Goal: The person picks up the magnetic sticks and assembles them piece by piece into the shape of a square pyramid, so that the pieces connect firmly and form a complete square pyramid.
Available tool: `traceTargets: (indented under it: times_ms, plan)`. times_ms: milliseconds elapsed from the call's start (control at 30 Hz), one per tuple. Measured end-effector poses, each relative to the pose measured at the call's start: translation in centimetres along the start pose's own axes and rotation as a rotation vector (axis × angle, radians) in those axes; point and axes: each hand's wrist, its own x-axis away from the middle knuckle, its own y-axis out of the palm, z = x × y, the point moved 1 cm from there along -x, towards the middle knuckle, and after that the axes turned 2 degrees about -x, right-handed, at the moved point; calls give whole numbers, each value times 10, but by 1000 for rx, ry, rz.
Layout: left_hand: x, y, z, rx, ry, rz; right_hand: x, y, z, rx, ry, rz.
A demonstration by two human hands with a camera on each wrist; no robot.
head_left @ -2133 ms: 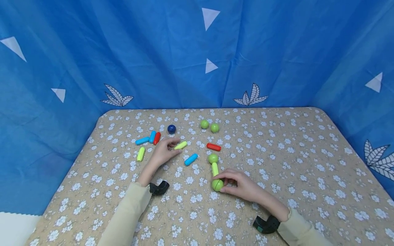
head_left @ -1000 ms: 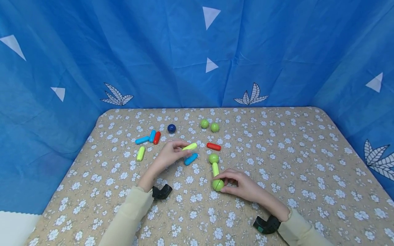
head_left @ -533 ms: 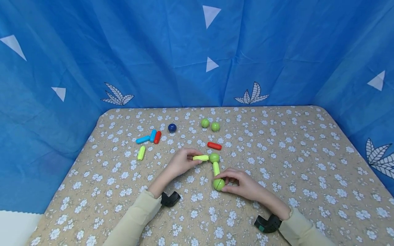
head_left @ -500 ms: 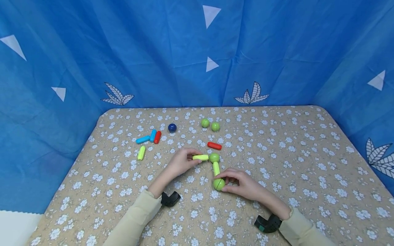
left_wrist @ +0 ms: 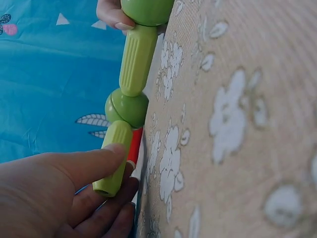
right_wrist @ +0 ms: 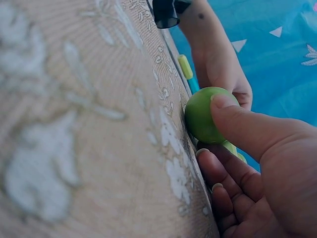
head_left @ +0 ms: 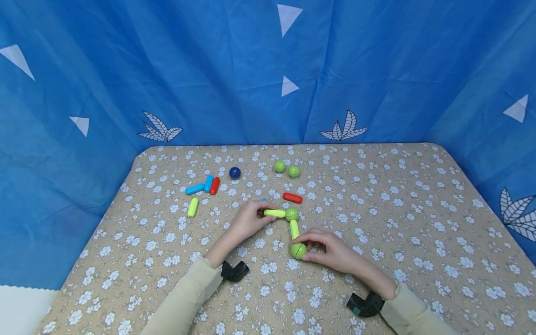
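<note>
We look down on a flower-patterned counter point(head_left: 402, 200) where two bare hands work on a small chain of toy pieces. The left hand point(head_left: 249, 221) has just brought a yellow-green rod point(head_left: 275, 213) rightward; two seconds ago it was apart, and now its right end touches the far ball point(head_left: 292, 214), which is green. Its grip is a pinch, thumb against fingers around the rod. The right hand point(head_left: 332, 252) has stayed put, its grip closed on the near ball point(head_left: 298, 251), also green. Between the two balls runs the middle rod point(head_left: 294, 229), touching both.

For the building in hand, we judge that this makes the chain one piece longer, with a bend at the far ball; we cannot tell whether the new joint would hold by itself.

Just beyond lies a red rod point(head_left: 292, 197); a blue rod point(head_left: 263, 199) is mostly hidden behind the left hand.
</note>
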Motion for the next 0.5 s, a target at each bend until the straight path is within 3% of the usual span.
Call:
traceTargets:
  times_ms: [167,267,400,500]
  plan:
    - [0,0,-2,22,15,11,0,-5,-3,-37,52,14]
    - [0,1,-3,28,32,15,-4,-12,-4,-47,115,91]
    - [1,1,-4,39,44,23,-20,-21,-3,17,214,213]
    - [1,3,-6,48,49,25,-34,-23,0,68,272,246]
